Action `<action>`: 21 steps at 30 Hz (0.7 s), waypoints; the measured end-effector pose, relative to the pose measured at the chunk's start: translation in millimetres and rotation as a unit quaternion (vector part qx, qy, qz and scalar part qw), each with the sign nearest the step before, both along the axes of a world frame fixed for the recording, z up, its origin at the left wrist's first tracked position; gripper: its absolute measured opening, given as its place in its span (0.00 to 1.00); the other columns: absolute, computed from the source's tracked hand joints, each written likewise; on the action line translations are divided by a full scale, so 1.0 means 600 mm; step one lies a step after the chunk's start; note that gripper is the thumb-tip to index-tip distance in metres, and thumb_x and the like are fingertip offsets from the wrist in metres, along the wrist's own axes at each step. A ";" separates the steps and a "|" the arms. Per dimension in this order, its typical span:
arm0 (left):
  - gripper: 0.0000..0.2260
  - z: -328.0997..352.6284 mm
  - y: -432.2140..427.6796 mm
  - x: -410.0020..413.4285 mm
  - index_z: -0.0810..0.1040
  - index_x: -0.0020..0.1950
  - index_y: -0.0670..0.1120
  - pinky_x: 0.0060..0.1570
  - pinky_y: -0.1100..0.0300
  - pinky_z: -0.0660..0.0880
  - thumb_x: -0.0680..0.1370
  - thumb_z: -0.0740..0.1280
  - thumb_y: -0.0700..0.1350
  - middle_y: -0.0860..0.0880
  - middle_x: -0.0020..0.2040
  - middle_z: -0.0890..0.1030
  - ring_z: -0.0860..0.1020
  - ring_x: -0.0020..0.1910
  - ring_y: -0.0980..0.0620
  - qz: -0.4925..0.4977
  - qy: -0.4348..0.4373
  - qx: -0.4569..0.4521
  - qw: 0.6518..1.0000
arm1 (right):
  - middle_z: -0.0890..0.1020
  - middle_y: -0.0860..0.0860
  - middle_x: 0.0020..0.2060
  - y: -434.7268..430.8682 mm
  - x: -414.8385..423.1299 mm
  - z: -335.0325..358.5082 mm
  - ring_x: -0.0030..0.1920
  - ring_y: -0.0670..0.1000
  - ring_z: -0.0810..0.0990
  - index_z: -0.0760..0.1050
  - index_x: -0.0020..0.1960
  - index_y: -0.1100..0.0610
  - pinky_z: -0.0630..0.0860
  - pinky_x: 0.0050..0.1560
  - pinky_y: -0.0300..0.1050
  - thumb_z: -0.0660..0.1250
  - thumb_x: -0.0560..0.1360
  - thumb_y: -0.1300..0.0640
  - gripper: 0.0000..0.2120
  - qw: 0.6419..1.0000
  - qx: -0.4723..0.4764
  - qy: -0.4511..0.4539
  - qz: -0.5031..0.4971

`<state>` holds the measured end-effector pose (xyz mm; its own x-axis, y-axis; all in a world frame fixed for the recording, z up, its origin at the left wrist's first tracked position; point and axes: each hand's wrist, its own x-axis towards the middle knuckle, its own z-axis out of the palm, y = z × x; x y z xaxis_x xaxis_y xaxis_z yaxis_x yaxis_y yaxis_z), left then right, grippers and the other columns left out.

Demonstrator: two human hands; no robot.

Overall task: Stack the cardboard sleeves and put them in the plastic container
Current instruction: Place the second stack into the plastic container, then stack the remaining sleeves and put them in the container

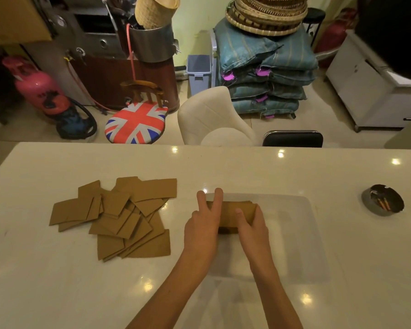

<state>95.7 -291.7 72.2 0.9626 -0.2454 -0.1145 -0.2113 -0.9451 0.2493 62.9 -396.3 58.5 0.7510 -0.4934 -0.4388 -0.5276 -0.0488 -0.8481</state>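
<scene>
left hand (203, 225), right hand (253, 225) on stack (235, 205)

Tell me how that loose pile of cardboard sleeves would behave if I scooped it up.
Likely to slide apart: the loose sleeves lie fanned and overlapping at odd angles. Each looks flat, thin and stiff, so probably light. The glossy table may let them skid when pushed.

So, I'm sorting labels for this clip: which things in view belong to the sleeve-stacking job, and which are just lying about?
Job: stack of sleeves, between left hand and right hand; loose pile of sleeves; plastic container.
Lying about: ashtray; cream chair; black chair; flag-print stool.
</scene>
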 end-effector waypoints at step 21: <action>0.45 0.004 0.020 0.022 0.45 0.78 0.56 0.43 0.54 0.75 0.73 0.74 0.52 0.43 0.75 0.55 0.79 0.50 0.43 -0.062 0.097 -0.031 0.993 | 0.64 0.45 0.75 -0.018 -0.001 0.017 0.74 0.50 0.63 0.58 0.78 0.48 0.61 0.66 0.45 0.55 0.82 0.44 0.26 0.991 0.113 -0.010 -0.067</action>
